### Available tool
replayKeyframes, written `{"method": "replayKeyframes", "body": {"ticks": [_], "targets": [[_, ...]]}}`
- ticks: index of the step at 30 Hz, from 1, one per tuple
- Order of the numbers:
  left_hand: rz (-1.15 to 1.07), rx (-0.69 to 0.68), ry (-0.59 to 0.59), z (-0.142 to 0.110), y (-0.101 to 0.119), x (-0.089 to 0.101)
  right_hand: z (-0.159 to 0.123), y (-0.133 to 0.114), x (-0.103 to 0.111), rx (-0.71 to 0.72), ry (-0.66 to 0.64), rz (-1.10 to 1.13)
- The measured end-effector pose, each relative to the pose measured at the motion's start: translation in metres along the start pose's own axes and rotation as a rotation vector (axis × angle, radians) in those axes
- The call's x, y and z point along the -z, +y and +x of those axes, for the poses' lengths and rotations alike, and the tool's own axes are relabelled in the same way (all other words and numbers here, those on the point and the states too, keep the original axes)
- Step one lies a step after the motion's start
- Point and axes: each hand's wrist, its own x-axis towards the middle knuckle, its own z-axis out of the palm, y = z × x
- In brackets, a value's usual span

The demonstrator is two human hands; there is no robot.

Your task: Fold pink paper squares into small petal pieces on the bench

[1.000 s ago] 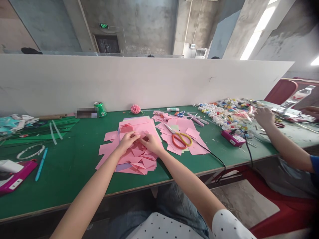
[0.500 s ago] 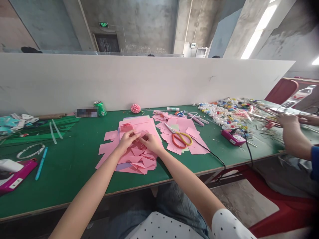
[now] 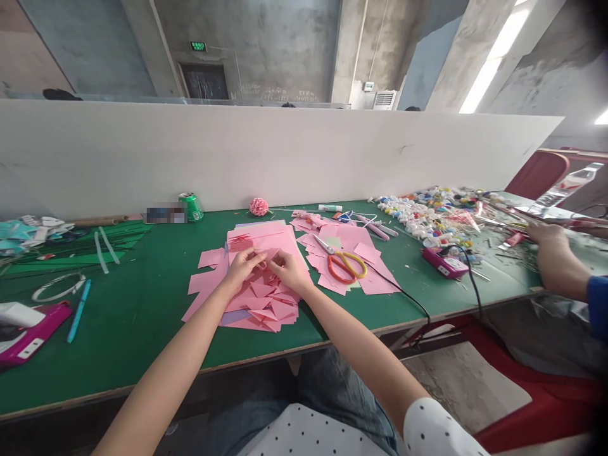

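Fingers pinched, my left hand [image 3: 243, 269] and my right hand [image 3: 288, 271] meet above a heap of folded pink paper pieces [image 3: 268, 304]. Between their fingertips is a small piece of pink paper, mostly covered by the fingers. Under the heap lie larger pink paper sheets [image 3: 270, 231]. Just beyond my left hand rests a small stack of folded pink pieces [image 3: 240, 242]. Scissors [image 3: 342, 263] with red and yellow handles lie to the right, on other cut pink paper [image 3: 380, 280].
A pink paper flower ball [image 3: 259, 206] and a green can [image 3: 190, 208] stand near the white partition [image 3: 304, 158]. Left are a blue pen [image 3: 78, 311] and a magenta device [image 3: 35, 335]. Right are a magenta power strip [image 3: 445, 262], a bead pile [image 3: 413, 215] and another person's hand [image 3: 546, 237].
My fingertips have shifted slightly around the small pink paper. At the far right, the other person's hand has moved a little lower.
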Motion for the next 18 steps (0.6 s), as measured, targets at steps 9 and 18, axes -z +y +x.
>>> {"method": "replayKeyframes", "body": {"ticks": [9,18], "targets": [[-0.032,0.007,0.002,-0.0007,0.0026,-0.0003,0.0006,0.0025,-0.0010,0.028,0.038,0.033],[-0.060,-0.001,0.007,0.0002,0.0015,0.0005,0.0016,0.0028,-0.0004,0.004,0.014,0.007]]}}
